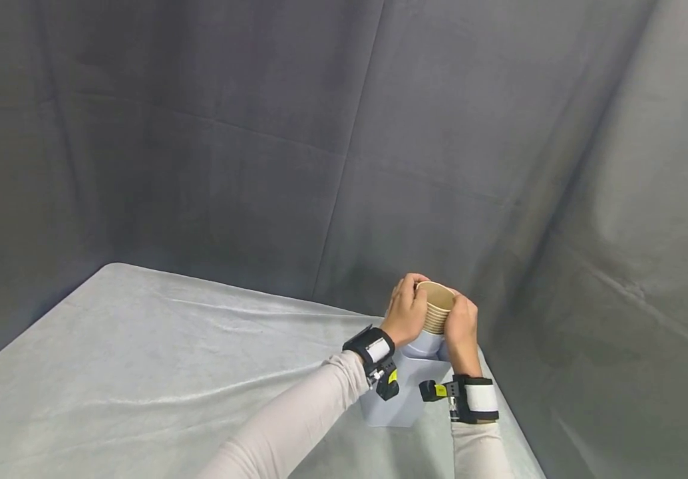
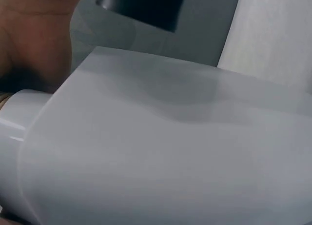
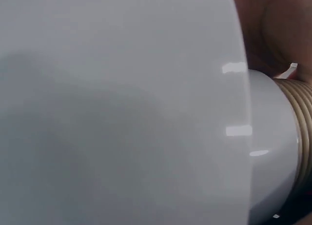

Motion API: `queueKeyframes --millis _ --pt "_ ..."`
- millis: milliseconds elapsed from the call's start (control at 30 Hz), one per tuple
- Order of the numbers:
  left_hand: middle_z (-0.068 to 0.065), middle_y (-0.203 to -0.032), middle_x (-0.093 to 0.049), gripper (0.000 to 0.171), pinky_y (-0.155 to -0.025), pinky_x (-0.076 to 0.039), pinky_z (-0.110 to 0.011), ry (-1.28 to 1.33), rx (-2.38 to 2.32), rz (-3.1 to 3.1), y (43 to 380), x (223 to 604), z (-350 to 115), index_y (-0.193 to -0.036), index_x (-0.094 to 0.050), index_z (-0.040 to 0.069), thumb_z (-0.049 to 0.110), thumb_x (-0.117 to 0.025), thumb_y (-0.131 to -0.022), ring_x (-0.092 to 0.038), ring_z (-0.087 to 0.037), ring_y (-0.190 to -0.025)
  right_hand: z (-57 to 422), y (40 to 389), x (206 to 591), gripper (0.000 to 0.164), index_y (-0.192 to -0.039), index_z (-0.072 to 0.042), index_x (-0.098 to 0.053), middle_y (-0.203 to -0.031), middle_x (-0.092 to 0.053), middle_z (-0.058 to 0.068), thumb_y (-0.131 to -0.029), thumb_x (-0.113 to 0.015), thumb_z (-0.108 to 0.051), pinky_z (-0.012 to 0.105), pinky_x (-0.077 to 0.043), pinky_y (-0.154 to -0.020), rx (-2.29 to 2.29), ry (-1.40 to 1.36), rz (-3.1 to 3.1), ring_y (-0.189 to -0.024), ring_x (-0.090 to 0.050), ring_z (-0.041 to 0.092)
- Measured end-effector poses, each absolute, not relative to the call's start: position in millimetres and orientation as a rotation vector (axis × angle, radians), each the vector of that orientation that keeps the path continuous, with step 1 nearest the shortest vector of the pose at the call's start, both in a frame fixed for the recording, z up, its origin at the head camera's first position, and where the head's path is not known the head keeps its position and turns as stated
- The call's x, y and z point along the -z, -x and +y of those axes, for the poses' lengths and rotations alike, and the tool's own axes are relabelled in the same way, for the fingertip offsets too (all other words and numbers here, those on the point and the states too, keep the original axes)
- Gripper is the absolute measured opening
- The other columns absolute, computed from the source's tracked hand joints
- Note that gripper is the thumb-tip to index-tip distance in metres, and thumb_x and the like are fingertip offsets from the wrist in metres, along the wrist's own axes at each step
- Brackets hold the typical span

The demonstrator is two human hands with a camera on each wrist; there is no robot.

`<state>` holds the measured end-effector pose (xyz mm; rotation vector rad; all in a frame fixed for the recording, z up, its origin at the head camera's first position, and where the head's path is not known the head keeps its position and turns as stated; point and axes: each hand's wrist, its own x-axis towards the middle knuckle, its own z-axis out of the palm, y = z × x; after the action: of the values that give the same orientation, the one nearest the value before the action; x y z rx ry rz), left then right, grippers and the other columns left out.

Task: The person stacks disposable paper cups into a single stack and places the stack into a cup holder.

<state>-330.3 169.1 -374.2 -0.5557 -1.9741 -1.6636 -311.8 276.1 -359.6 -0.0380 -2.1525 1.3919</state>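
A stack of nested paper cups (image 1: pixel 438 301) with tan rims stands mouth up between the two hands. My left hand (image 1: pixel 406 311) grips it from the left, fingers at the far side and thumb near the front. From the right, my right hand (image 1: pixel 462 322) holds the same stack. Just below the rims is a smooth white round part (image 1: pixel 423 344); whether it is the cups' wall or a tube cannot be told. Under that stands a glossy pale box-shaped holder (image 1: pixel 400 392). In the right wrist view the stacked rims (image 3: pixel 298 108) sit beside the round part.
The holder stands on a pale grey cloth-covered table (image 1: pixel 158 359), close to its right edge. Dark grey curtains (image 1: pixel 230 146) hang behind the table and along its right side. Each wrist carries a strapped camera, and the left one's mount (image 1: pixel 387 382) hangs near the holder.
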Motion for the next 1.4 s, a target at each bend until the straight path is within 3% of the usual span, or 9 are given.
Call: queueKeyframes --millis 367,533,767,933,1067,1400 --pt "-0.014 -0.115 -0.06 0.038 -0.09 -0.046 -0.039 0.539 1.675 -2.066 326.2 378.5 169.2 -0.125 -0.056 0.005 0.018 -0.03 -0.1 -0.055 -0.03 -0.109 282.8 307.0 364.6 0.054 -0.124 0.006 -0.063 -0.113 -0.06 0.022 -0.106 -0.019 -0.02 0.027 -0.04 -0.076 -1.386 0.014 -2.243 -0.09 -0.05 0.017" --pt "-0.013 -0.112 -0.059 0.037 -0.088 -0.045 -0.039 0.532 1.619 -2.095 326.8 384.6 168.6 -0.125 -0.054 0.005 0.016 -0.032 -0.097 -0.053 -0.029 -0.107 286.9 305.8 370.4 0.055 -0.129 0.009 -0.06 -0.122 -0.06 0.026 -0.105 -0.018 -0.016 0.031 -0.04 -0.087 -1.398 -0.001 -2.32 -0.099 -0.051 0.018" --pt "-0.015 -0.113 -0.06 0.036 -0.092 -0.046 -0.04 0.543 1.573 -2.077 326.2 390.2 163.1 -0.125 -0.055 0.003 0.011 -0.032 -0.099 -0.055 -0.031 -0.107 290.5 306.3 372.3 0.055 -0.133 0.012 -0.057 -0.128 -0.058 0.031 -0.104 -0.018 -0.014 0.042 -0.04 -0.101 -1.358 -0.071 -2.41 -0.115 -0.053 0.034" --pt "-0.015 -0.119 -0.061 0.037 -0.094 -0.047 -0.041 0.531 1.531 -2.112 326.0 397.8 157.2 -0.125 -0.056 0.004 0.011 -0.033 -0.097 -0.054 -0.03 -0.111 291.9 308.9 376.7 0.055 -0.145 0.005 -0.048 -0.145 -0.051 0.027 -0.105 -0.015 -0.015 0.049 -0.034 -0.111 -1.397 -0.165 -2.501 -0.131 -0.046 0.036" --pt "-0.016 -0.12 -0.06 0.037 -0.095 -0.046 -0.041 0.55 1.511 -2.111 329.0 401.1 154.7 -0.126 -0.056 0.003 0.011 -0.034 -0.097 -0.054 -0.03 -0.112 290.4 311.5 380.7 0.055 -0.147 0.001 -0.048 -0.147 -0.05 0.025 -0.106 -0.015 -0.016 0.049 -0.034 -0.109 -1.4 -0.173 -2.509 -0.13 -0.046 0.035" --pt "-0.016 -0.11 -0.06 0.028 -0.089 -0.046 -0.037 0.658 1.429 -2.015 338.8 406.6 145.5 -0.122 -0.055 0.0 0.014 -0.042 -0.102 -0.055 -0.029 -0.102 284.0 314.6 386.2 0.054 -0.141 0.004 -0.053 -0.14 -0.055 0.028 -0.106 -0.017 -0.015 0.05 -0.037 -0.108 -1.339 -0.122 -2.441 -0.129 -0.05 0.037"
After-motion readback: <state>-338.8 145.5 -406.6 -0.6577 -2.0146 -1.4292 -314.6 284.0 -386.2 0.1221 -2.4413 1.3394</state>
